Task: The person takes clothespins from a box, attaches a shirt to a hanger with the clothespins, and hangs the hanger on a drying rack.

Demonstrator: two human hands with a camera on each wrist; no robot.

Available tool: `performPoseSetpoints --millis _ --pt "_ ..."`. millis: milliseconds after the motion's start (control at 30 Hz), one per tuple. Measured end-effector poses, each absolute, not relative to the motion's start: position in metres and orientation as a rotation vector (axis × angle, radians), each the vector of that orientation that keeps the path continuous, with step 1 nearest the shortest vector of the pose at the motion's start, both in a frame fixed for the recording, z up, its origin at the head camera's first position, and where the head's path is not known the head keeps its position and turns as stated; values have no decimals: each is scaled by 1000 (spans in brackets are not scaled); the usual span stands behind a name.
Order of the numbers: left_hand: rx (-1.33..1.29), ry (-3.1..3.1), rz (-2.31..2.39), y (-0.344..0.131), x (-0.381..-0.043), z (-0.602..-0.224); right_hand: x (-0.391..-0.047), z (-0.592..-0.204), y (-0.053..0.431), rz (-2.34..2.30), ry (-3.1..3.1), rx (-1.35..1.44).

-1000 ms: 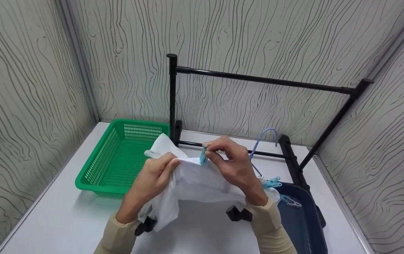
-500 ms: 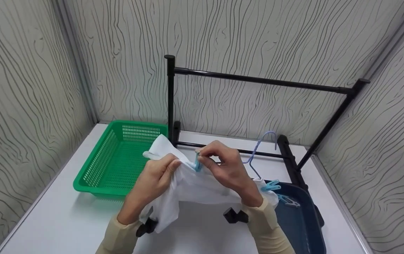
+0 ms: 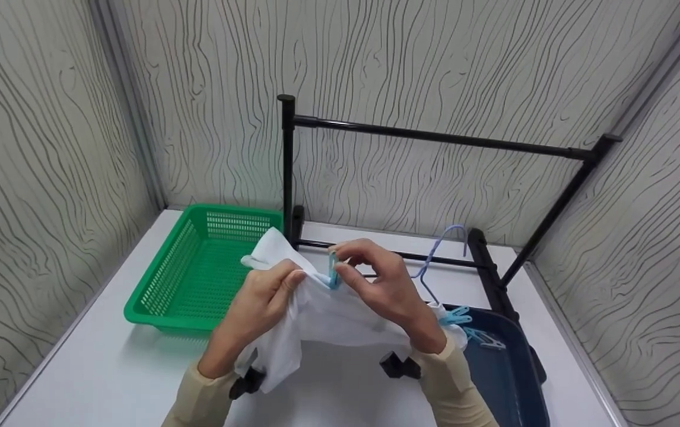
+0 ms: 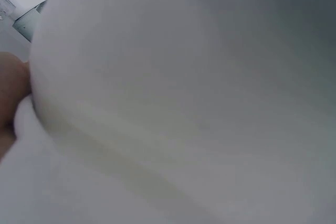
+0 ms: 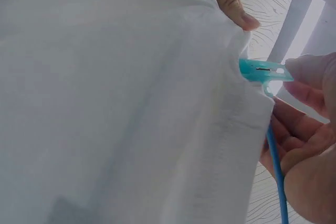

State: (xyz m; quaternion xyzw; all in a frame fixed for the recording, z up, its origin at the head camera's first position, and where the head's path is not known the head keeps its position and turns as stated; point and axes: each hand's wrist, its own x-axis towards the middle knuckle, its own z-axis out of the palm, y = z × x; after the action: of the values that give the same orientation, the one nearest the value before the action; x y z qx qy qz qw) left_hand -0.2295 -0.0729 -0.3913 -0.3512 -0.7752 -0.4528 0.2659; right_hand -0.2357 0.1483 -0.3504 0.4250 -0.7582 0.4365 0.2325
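A white cloth (image 3: 340, 317) hangs from a blue hanger (image 3: 432, 261), whose hook stands up at the right. My left hand (image 3: 266, 296) grips the cloth's top edge near its left end. Just right of it, a light blue clothespin (image 3: 333, 274) bites that edge. The thumb and index finger of my right hand (image 3: 384, 281) pinch the clothespin's upper end. In the right wrist view, the clothespin (image 5: 260, 70) sits on the cloth beside the hanger's blue bar (image 5: 276, 171). Cloth fills most of the left wrist view and hides the left fingers' work.
A green basket (image 3: 162, 323) stands at the left. Behind the hands rises a black rack (image 3: 435, 135). At the right, a dark blue tray (image 3: 509, 379) sits under several light blue clothespins (image 3: 457, 316), at least one of them on the cloth's right end.
My right hand has moved slightly left and down with the clothespin, which now sits closer to the left hand on the cloth's edge. The left hand has stayed almost still.
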Motion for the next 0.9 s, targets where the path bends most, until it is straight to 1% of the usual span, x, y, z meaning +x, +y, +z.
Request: performPoseSetpoints --millis 167,367,733,900 --pt "-957 -2068 -1216 -73 -231 -392 -219 -334 152 1247 -2034 1096" --pt "-955 -2077 -1223 -74 -231 -391 -207 -325 159 1232 -1996 1115" --pt "-949 -2039 -1194 -78 -233 -390 -204 -340 181 1268 -1911 1121" --pt "-936 -2053 -1209 -80 -232 -390 -205 -349 190 1300 -1974 1102"
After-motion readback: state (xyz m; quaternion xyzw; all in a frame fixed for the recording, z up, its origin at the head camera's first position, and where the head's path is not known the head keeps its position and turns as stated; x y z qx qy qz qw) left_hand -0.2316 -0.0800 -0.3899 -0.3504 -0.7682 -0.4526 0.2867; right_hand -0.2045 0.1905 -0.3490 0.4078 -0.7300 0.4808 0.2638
